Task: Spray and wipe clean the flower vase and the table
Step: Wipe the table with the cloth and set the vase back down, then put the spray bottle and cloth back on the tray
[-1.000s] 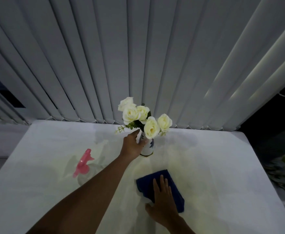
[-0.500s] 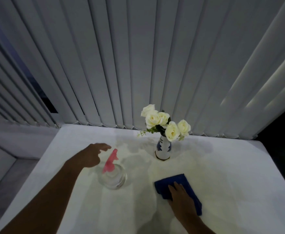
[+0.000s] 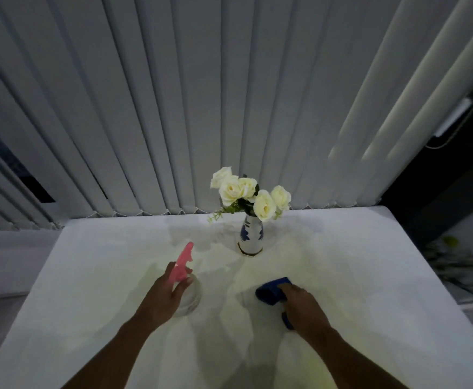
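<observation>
A white vase with blue patterns (image 3: 251, 237) stands upright near the back middle of the white table (image 3: 342, 276), holding cream roses (image 3: 249, 193). In front of it and to the left is a clear spray bottle (image 3: 191, 297) with a pink trigger head (image 3: 184, 262). My left hand (image 3: 163, 297) is wrapped around the bottle's neck and head. To the right, my right hand (image 3: 304, 307) grips a bunched dark blue cloth (image 3: 271, 292) lying on the table. Neither hand touches the vase.
Grey vertical blinds (image 3: 201, 108) hang right behind the table's far edge. The table drops off at the left and right sides. A dark gap and some foliage (image 3: 451, 256) lie beyond the right edge.
My left hand left the vase, reached the spray bottle and closed on it. My right hand went from lying flat on the cloth to gathering it up.
</observation>
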Demonstrator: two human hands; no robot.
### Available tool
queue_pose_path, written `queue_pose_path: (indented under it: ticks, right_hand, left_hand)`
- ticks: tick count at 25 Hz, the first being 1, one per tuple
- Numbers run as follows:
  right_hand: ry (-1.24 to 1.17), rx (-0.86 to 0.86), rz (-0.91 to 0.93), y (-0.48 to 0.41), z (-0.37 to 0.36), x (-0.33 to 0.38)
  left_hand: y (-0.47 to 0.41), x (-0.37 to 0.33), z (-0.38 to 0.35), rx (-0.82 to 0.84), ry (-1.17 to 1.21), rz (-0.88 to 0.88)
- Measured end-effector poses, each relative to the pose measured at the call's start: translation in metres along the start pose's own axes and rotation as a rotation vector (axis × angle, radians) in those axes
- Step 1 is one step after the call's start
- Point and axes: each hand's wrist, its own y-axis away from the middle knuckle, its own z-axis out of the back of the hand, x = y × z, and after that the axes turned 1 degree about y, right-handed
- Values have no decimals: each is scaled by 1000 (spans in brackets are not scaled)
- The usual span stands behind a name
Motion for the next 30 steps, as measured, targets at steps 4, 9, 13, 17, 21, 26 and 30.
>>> queue_pose_path:
  ticks: [4,9,13,17,21,26,30]
  right_hand:
    - [-256,-187,-66,37,34,-27]
    - [-558,-400,-231,126,84,-94]
    - [-541,-677,-493,231,92,-177]
    - [-632,-826,-826,347,66,-257]
    - [-593,-761,-1079,433,22,-317]
    - [-735,-522,-1140,462,-54,-353]
    - [-830,-203,-1016,444,-94,-335]
  left_hand:
    - [-13,-54,-34,134,-16,-119]
    - [-1,-171,-122,370,56,-414]
    - [44,-266,-220,560,122,-588]
    - [110,-336,-325,764,132,-721]
    - [173,-373,-422,929,36,-754]
    - [226,-379,-506,1108,132,-656]
    - [232,-357,-534,1101,160,-558]
